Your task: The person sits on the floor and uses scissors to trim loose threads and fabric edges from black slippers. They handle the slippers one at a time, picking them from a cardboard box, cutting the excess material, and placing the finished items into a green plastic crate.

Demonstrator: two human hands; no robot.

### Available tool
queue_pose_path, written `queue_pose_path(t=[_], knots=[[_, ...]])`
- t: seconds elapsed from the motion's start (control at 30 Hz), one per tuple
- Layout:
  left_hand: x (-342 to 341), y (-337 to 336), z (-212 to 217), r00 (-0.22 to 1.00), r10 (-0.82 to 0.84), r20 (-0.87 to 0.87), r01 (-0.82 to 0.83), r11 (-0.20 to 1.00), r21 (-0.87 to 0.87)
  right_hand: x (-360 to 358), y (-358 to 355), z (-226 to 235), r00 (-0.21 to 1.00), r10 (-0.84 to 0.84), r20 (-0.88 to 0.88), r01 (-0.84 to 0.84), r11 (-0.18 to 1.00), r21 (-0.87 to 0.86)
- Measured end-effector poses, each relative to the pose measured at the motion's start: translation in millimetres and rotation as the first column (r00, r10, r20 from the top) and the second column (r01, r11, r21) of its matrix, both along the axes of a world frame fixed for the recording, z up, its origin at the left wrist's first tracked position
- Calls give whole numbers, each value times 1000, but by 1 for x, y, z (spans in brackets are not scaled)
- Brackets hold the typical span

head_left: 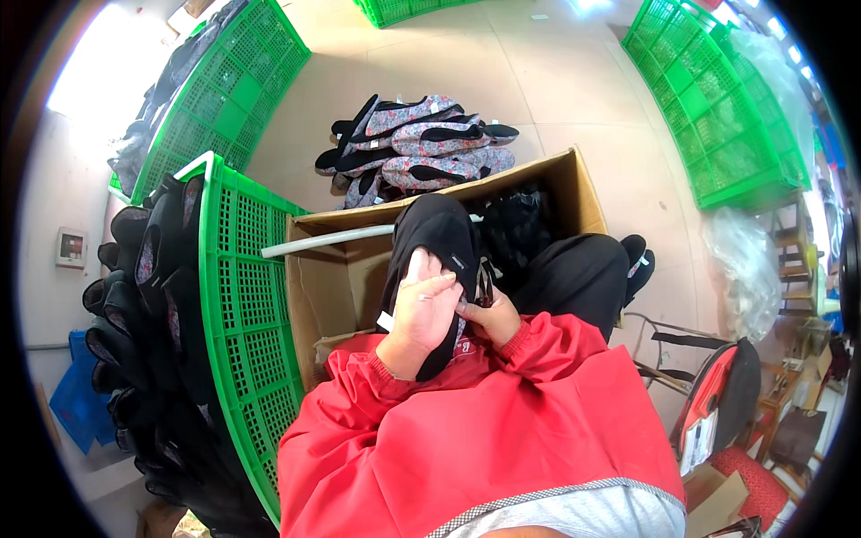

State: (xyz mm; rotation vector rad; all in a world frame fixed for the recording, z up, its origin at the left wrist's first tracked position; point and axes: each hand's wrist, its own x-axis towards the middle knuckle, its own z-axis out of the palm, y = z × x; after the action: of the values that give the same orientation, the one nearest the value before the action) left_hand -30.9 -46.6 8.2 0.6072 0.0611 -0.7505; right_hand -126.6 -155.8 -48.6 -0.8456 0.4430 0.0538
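The black slipper (453, 242) lay over the person's left knee, which probably braced it. The left hand (425, 309) held it with bunched fingers, likely to steady it, while the right hand (493, 320) pinched near its edge; whether that one also held something small, I couldn't tell. Patterned slippers (430, 139) lay heaped beyond the cardboard box (587, 193), seemingly within reach.

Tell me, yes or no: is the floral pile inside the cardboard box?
No, the floral pile lies on the floor, beyond the far side of the cardboard box.
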Motion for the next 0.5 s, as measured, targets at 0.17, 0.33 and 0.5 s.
queue_pose_path(t=[0.17,0.33,0.5], knots=[[2,-6,8,999,27,-36,-25,998,57,4,7,-8,996,-83,32,89,957,-276],[1,3,-15,1000,24,-16,-24,1000,-18,0,11,-27,994,-91,67,112,857,-503],[0,4,7,999,-10,-36,11,1000,18,-2,11,-34,991,-90,95,129,791,-598]])
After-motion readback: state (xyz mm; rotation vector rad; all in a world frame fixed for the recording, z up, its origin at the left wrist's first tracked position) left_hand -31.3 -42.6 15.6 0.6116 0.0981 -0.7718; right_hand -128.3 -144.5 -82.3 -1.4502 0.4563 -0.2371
